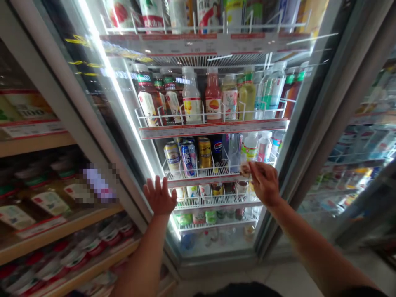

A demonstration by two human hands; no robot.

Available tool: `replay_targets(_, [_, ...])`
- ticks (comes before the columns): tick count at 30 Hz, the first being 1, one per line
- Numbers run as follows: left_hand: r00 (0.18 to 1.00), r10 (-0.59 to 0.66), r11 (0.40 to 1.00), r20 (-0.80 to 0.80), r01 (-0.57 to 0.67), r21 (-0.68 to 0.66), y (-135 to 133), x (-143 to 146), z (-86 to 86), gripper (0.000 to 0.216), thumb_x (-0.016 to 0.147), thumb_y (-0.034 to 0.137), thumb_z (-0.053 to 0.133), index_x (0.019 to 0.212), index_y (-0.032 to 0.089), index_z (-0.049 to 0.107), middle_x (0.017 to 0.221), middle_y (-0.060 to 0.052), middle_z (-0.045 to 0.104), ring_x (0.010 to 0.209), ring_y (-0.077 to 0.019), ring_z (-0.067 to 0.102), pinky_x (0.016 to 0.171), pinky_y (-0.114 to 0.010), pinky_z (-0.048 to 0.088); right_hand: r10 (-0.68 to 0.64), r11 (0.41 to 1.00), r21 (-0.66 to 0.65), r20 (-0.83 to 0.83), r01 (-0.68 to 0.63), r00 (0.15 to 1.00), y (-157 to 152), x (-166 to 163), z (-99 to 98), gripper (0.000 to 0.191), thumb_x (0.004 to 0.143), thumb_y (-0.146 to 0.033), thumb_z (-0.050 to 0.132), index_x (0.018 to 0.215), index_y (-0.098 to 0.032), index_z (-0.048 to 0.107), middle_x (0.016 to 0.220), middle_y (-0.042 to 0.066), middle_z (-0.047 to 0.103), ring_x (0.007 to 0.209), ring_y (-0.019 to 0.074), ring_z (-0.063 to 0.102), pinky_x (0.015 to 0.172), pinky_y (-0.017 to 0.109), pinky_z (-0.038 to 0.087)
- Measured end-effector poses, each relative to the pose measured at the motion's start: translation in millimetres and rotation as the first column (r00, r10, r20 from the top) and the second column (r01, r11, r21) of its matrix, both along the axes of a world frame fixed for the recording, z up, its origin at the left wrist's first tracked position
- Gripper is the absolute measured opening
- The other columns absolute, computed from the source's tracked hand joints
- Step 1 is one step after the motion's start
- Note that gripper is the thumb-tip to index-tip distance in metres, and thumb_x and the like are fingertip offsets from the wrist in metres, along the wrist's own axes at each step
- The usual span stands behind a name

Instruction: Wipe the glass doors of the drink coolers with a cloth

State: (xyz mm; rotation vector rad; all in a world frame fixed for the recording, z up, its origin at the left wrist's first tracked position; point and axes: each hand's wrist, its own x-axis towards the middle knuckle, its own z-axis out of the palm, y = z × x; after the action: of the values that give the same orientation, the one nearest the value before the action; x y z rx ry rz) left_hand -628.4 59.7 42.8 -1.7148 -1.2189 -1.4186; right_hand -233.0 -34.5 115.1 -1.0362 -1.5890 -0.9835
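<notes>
I face a lit drinks cooler. My left hand [159, 199] is open, with its fingers spread flat near the cooler's left frame, level with the can shelf [201, 180]. My right hand [265, 182] is closed in a pinch on a small pale thing [245, 168] at the front right end of that shelf. I cannot make out what the thing is. Cans [188, 156] stand on the shelf between my hands. Bottles [213, 97] fill the shelf above.
Wooden shelves [58, 225] with packaged goods run along the left. A second glass-fronted cooler [355, 165] stands at the right. Lower cooler shelves [213, 202] hold small cups and bottles. A pale floor [278, 276] lies below.
</notes>
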Motion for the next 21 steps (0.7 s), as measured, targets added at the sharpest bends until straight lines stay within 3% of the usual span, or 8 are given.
replay_targets(2, [1.0, 0.005, 1.0, 0.009, -0.005, 0.013, 0, 0, -0.2, 0.061, 0.09, 0.051, 0.048, 0.143, 0.019, 0.048, 0.15, -0.019, 0.044, 0.153, -0.0352, 0.013, 0.119, -0.064, 0.012, -0.003, 1.0, 0.017, -0.05, 0.004, 0.999, 4, -7, 3.5, 0.065, 0.092, -0.015, 0.06, 0.152, -0.03, 0.039, 0.125, 0.012, 0.061, 0.115, 0.0258, 0.06, 0.101, 0.044, 0.05])
replay_targets(8, [1.0, -0.006, 1.0, -0.005, 0.006, 0.019, 1, -2, -1.9, 0.06, 0.091, 0.051, 0.048, 0.142, 0.019, 0.048, 0.148, -0.018, 0.046, 0.152, -0.035, 0.017, 0.119, -0.063, 0.011, 0.217, 0.968, -0.162, 0.141, -0.194, 0.966, -2, -50, -38.5, 0.062, 0.095, -0.015, 0.053, 0.153, -0.029, 0.036, 0.116, 0.006, 0.069, 0.105, 0.0202, 0.064, 0.091, 0.035, 0.054])
replay_targets(14, [1.0, 0.016, 1.0, -0.021, -0.016, 0.013, 0, -2, -2.0, 0.063, 0.091, 0.049, 0.047, 0.146, 0.019, 0.043, 0.152, -0.019, 0.042, 0.153, -0.0355, 0.013, 0.119, -0.065, 0.011, 0.151, 0.986, -0.07, 0.02, -0.149, 0.988, 11, -70, -3.1, 0.069, 0.093, -0.012, 0.056, 0.155, -0.032, 0.032, 0.124, 0.007, 0.066, 0.113, 0.0222, 0.059, 0.098, 0.038, 0.048])
replay_targets(17, [0.998, 0.044, 0.997, -0.054, -0.041, 0.058, -1, -1, 0.4, 0.061, 0.092, 0.047, 0.047, 0.147, 0.019, 0.042, 0.151, -0.019, 0.043, 0.153, -0.0354, 0.014, 0.119, -0.064, 0.015, 0.212, 0.972, -0.113, 0.03, -0.207, 0.977, 13, -86, -13.3, 0.068, 0.093, -0.014, 0.055, 0.155, -0.03, 0.031, 0.124, 0.007, 0.066, 0.112, 0.0218, 0.059, 0.096, 0.037, 0.048])
replay_targets(21, [0.992, 0.055, 0.992, -0.115, -0.042, 0.116, -2, -2, 2.0, 0.062, 0.093, 0.043, 0.048, 0.148, 0.018, 0.039, 0.15, -0.02, 0.044, 0.153, -0.0339, 0.014, 0.119, -0.062, 0.017, 0.335, 0.93, -0.244, 0.246, -0.277, 0.91, 9, -108, -32.2, 0.053, 0.095, -0.019, 0.052, 0.147, -0.026, 0.046, 0.118, 0.004, 0.07, 0.101, 0.0187, 0.061, 0.084, 0.033, 0.048])
